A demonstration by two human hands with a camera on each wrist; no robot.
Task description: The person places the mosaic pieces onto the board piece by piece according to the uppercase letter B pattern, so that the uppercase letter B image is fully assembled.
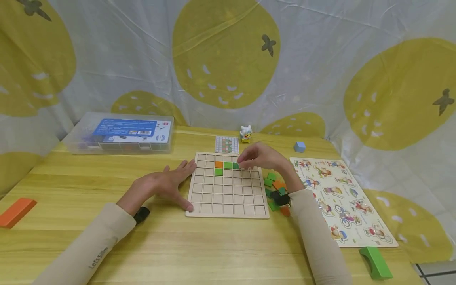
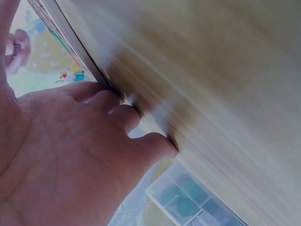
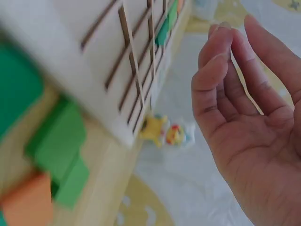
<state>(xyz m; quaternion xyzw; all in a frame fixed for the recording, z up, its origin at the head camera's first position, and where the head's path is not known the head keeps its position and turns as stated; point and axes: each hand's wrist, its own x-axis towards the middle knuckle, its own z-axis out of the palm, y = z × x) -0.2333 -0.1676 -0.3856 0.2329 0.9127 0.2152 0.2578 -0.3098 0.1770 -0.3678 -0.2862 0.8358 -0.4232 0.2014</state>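
Observation:
A wooden grid board (image 1: 228, 201) lies on the table. In one of its upper rows, an orange tile (image 1: 219, 164), a light green tile (image 1: 228, 165) and a dark green tile (image 1: 236, 166) sit side by side. Below the orange one is another light green tile (image 1: 219, 172). My left hand (image 1: 170, 184) rests spread at the board's left edge, thumb at the lower corner. Over the upper right cells hovers my right hand (image 1: 261, 156), fingertips close by the dark green tile. In the right wrist view, its fingers bend loosely, with nothing showing between them.
Loose green and orange tiles (image 1: 271, 176) lie right of the board, under the right wrist. Behind it are a patterned card (image 1: 227, 145) and a small figurine (image 1: 246, 134). A plastic case (image 1: 121, 132) stands back left; a picture puzzle board (image 1: 343, 198) lies on the right.

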